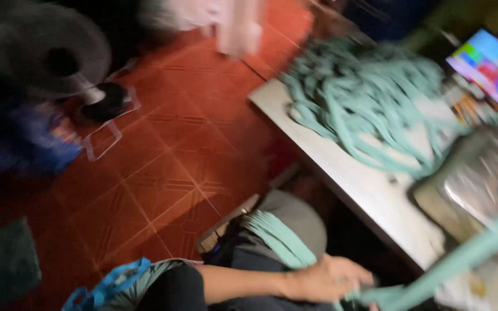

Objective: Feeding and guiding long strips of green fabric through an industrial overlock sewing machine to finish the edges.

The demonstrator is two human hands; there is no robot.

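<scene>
Hand grips 1 green strip; 1 pile on table

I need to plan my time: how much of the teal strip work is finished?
Looks done: some strips lie draped over the lap. In hand: one hand grips a strip running toward the machine. Left: a big tangled pile on the table.
</scene>
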